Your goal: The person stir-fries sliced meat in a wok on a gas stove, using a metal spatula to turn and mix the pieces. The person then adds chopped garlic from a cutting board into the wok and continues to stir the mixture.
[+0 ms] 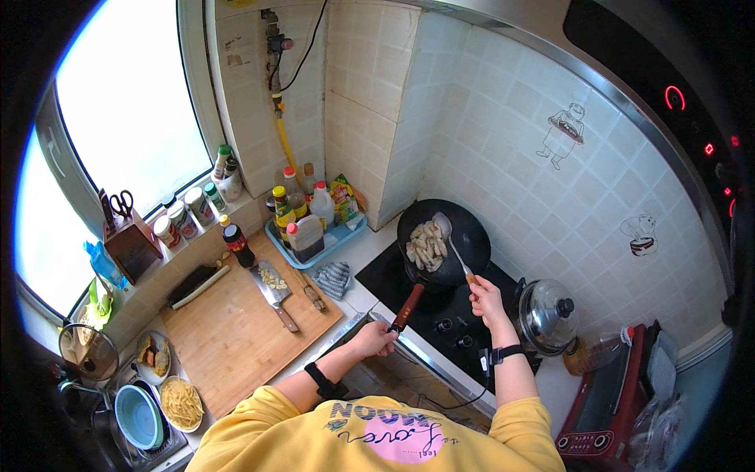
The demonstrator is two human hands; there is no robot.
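Observation:
A black wok point(472, 236) sits on the dark glass cooktop point(377, 271), tilted somewhat towards its left side. Pale cooked pieces of food, perhaps chicken wings point(426, 246), are heaped in that left part. My left hand point(376, 339) grips the end of the wok's reddish-brown handle point(408, 308). In my right hand point(487, 301) is the wooden grip of a metal cooking spatula point(457, 251). The spatula's head rests at the upper right of the food. What lies under the heap is hidden.
Left of the cooktop, a wooden cutting board point(218, 342) bears a cleaver point(274, 295) with chopped garlic on its blade. A blue tray point(342, 239) holds sauce bottles. To the right stand a lidded steel pot point(545, 315) and a red toaster oven point(598, 407). Shredded potato point(181, 404) fills a bowl.

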